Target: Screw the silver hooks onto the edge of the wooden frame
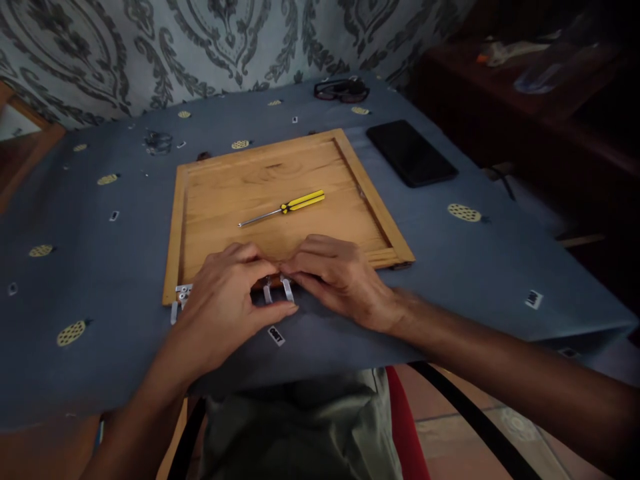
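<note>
A framed wooden panel [310, 160] lies flat on the table. At its near edge, a small silver metal bracket [287, 290] with two prongs sticks out toward me. My left hand [225, 300] curls round this bracket, its thumb against one prong's lower end and its index finger on the frame edge. Fingertips of my right hand [340, 280] are pinched together just above the bracket; whatever is between them is hidden. Another metal bracket [183, 292] sits at the near left corner, partly covered by my left hand. A yellow and black screwdriver [303, 201] rests on the panel.
The table has a blue-grey cloth [480, 280] with pineapple prints. A black phone [411, 152] lies right of the panel, glasses [341, 90] toward the back. A small clear bundle [158, 142] is at the back left. A patterned wall covering [225, 47] stands behind.
</note>
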Demonstrator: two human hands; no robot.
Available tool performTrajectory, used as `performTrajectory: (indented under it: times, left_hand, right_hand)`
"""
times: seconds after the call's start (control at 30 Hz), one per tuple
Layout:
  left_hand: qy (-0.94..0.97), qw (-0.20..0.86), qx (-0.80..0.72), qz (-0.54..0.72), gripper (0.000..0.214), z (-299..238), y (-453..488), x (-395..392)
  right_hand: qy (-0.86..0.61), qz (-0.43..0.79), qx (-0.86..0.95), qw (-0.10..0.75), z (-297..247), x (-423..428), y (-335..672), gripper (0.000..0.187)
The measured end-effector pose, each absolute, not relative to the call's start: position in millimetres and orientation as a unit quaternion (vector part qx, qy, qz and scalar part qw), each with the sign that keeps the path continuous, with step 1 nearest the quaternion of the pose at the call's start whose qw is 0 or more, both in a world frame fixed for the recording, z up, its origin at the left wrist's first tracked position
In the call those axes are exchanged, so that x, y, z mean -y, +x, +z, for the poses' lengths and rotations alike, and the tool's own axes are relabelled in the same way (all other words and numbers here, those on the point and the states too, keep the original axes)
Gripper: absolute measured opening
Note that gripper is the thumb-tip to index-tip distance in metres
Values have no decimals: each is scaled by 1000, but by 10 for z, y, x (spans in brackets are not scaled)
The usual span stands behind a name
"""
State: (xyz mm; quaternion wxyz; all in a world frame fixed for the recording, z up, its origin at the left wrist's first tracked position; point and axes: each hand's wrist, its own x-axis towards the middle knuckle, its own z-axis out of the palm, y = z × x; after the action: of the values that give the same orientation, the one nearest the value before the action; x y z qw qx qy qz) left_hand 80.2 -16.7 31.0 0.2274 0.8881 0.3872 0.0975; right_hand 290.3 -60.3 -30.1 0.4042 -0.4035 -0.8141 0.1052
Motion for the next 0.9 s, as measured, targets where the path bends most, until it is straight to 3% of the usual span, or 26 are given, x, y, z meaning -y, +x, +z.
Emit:
performTrajectory:
  times: [0.4, 0.9]
  left_hand:
    - [891, 229, -381, 90, 19, 319, 827, 150]
    - [888, 241, -380, 97, 20, 301, 829, 161]
  right_hand:
    - [-403, 110, 812, 408, -238, 658, 2915, 12]
    - [-420, 124, 809, 391, -184, 665, 2979, 16]
